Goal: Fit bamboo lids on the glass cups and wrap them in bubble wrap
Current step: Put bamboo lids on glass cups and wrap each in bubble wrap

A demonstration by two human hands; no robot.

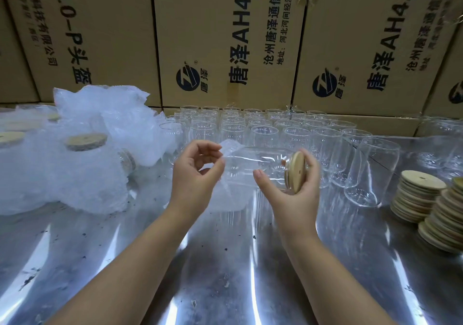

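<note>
A clear glass cup (253,164) lies on its side above the metal table, with a round bamboo lid (297,172) fitted on its right end. My right hand (293,187) grips the lidded end, fingers curled round the lid's rim. My left hand (198,172) pinches the edge of a bubble wrap sheet (229,149) at the cup's base end; the sheet drapes under the cup. Several bare cups (250,126) stand in rows behind. Two stacks of bamboo lids (421,194) sit at the right.
A heap of bubble-wrapped lidded cups (82,159) fills the left of the shiny metal table (225,262). Tall cardboard boxes (225,36) wall off the back. One loose cup (370,172) stands next to the lid stacks.
</note>
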